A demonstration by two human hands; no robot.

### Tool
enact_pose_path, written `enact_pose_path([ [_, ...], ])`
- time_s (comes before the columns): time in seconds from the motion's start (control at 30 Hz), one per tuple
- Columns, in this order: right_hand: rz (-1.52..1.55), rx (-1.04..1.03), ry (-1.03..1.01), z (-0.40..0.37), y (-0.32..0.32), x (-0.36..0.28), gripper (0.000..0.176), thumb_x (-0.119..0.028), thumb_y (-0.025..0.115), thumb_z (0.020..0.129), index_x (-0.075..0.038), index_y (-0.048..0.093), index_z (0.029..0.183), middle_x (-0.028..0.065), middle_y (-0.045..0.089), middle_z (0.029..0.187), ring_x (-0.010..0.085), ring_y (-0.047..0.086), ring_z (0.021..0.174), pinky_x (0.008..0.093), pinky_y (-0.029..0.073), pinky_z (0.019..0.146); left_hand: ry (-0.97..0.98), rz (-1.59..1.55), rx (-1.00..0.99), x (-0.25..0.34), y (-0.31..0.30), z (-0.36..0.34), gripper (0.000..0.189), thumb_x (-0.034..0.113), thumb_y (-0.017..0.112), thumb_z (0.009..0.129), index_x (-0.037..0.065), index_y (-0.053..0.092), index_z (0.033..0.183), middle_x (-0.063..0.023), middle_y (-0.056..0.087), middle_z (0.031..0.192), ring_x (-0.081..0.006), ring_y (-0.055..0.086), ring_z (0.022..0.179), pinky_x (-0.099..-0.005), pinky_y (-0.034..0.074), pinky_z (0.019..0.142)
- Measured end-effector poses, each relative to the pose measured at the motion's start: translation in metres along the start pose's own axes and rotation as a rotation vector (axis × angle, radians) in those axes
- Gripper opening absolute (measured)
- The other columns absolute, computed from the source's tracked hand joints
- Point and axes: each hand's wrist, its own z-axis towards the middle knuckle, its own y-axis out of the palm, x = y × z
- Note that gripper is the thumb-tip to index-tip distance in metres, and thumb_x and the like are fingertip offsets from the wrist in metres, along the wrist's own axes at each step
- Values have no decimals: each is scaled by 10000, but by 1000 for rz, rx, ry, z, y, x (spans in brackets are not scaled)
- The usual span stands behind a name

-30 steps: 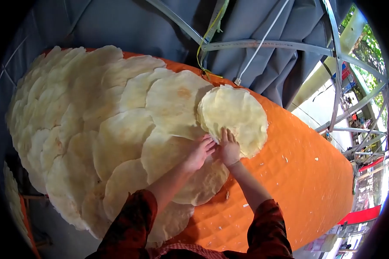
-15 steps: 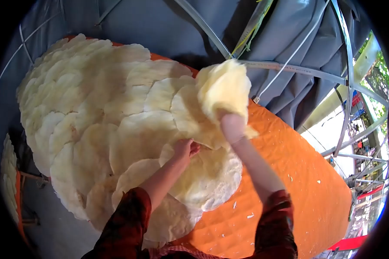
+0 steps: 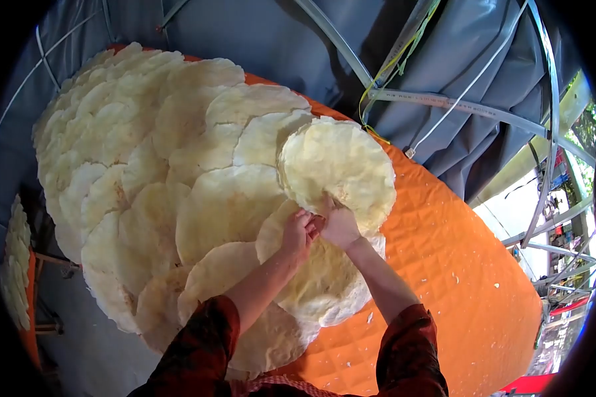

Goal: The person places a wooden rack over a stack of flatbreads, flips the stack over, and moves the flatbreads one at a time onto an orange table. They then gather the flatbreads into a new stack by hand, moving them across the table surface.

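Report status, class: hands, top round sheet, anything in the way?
Left hand, right hand close together, near edge of top round sheet. Sheet overlaps other sheets on orange cover. Nothing visibly blocking.

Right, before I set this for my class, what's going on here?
A person's right hand is at the lower edge of a pale round stack; its exact grip is hard to see. The left hand is curled close beside it. The stack lies partly over other thin, overlapping round sheets, which spread across the left part of an orange surface.
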Motion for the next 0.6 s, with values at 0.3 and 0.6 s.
enact_pose_path([
  [0.3,-309,-70,42,-7,33,33,203,-160,610,718,-106,602,913,72,654,856,246,653,789,372,514,568,-20,195,-45,11,5,-12,301,279,531,904,151,475,1170,-44,531,1222,-205,492,1136,-394,397,918],
  [0.6,-207,66,-75,-93,-95,-69,106,-103,557,742,-74,583,840,82,602,759,243,616,612,371,492,511,45,633,334,39,-104,-169,463,133,598,827,84,380,1233,-77,520,1114,-187,522,1012,-361,469,856],
])
